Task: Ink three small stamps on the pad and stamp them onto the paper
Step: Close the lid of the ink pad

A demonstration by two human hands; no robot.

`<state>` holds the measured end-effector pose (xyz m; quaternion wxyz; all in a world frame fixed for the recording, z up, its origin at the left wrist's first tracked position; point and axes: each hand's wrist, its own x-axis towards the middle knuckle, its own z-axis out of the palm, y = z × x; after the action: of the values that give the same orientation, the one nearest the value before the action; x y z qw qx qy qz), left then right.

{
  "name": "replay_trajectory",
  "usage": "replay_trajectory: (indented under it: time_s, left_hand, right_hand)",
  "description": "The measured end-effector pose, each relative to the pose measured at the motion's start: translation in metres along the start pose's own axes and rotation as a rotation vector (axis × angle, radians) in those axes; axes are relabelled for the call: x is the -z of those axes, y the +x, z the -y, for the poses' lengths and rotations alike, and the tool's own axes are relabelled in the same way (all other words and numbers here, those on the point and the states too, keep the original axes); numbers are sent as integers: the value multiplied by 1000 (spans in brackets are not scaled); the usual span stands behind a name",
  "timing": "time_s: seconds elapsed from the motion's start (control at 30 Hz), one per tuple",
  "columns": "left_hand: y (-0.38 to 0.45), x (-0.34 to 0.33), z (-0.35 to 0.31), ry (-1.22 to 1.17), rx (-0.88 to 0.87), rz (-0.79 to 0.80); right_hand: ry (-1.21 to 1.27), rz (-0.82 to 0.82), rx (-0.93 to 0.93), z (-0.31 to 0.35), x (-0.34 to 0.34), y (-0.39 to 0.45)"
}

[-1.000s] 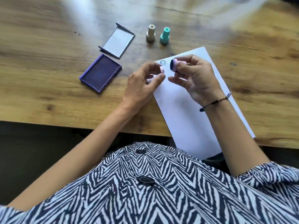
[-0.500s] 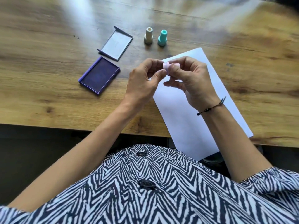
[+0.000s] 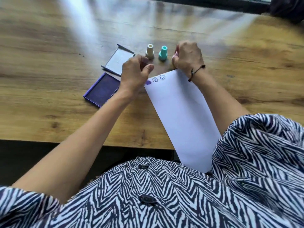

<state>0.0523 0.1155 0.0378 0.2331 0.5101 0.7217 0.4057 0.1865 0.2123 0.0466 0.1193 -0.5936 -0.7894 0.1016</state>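
Note:
My right hand [image 3: 187, 56] is closed around a small pink stamp [image 3: 175, 54], of which only a sliver shows, just right of the teal stamp [image 3: 163, 53]. The cream stamp [image 3: 150, 51] stands upright to the left of the teal one. My left hand [image 3: 136, 71] hovers with its fingers curled in and nothing visible in them, over the near corner of the open purple ink pad [image 3: 102, 90]. The white paper [image 3: 177, 109] bears a purple blot [image 3: 148, 82] and two round prints [image 3: 158, 78] along its top edge.
The ink pad's lid [image 3: 118, 62] lies open beyond the pad. The wooden table [image 3: 49, 71] ends at its front edge near my body, and the paper hangs over that edge. A dark strip runs along the far right of the table.
My hands have parted. The right hand carried the pink stamp away from the paper to beside the teal stamp, and the left hand drew back toward the ink pad. The camera tilted.

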Motion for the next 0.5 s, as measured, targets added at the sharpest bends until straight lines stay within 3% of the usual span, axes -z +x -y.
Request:
replay_trajectory:
  time_s: [0.27,0.4,0.5]
  left_hand:
    - [4,10,11,56,25,0]
    - [26,25,27,451,20,-21]
    - [46,34,31,606,145,61]
  right_hand:
    - [-99,6,-42,10,13,-1]
    - [-94,-123,50,46,23,-4]
    - [-28,-70,144,79,18,-3]
